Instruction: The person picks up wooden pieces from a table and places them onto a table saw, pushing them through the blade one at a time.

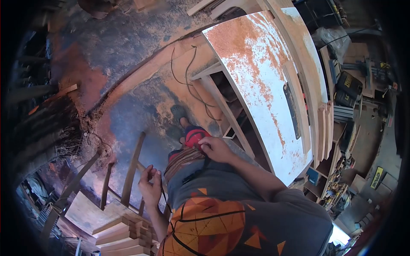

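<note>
My right hand [215, 149] is at my waist, fingers curled in against the red cloth [196, 137] at the front of my clothing; what it pinches there is too small to tell. To the left, my left hand [150, 183] is raised beside my body with its fingers loosely bent. A thin dark cord [165, 197] hangs close to that hand, and whether the fingers hold it is unclear. Below my hands are the bunched striped cloth [181, 163] at my waist and my grey shirt [277, 222] with an orange print.
A white-topped bench [252, 81] covered in sawdust stands at the right, with long boards [299, 55] on it. Stacked wood pieces [124, 237] lie at the lower left near upright wooden legs [133, 170]. A cable [188, 81] lies on the dusty floor [128, 38].
</note>
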